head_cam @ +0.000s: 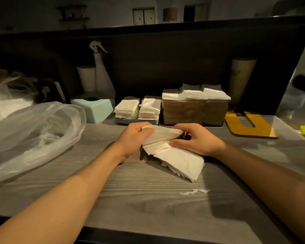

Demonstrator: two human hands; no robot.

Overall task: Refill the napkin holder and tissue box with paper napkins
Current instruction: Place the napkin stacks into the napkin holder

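A stack of white paper napkins (pixel 176 155) lies on the grey wood-grain counter (pixel 130 194) in the middle. My left hand (pixel 133 138) grips the upper part of the stack at its left end and lifts it. My right hand (pixel 199 140) holds the stack from the right, thumb pressing on the lower napkins. Behind, a brown napkin holder (pixel 194 111) is filled with white napkins. A teal tray (pixel 136 120) holds two napkin piles. A teal tissue box (pixel 95 106) with a round top hole stands to its left.
A clear plastic bag (pixel 32 131) sprawls at left, another bag (pixel 9 95) with white paper behind it. A spray bottle (pixel 102 73) and paper roll (pixel 86 78) stand at the back wall. A yellow board (pixel 250 125) lies right. A torn paper scrap (pixel 194 191) lies near.
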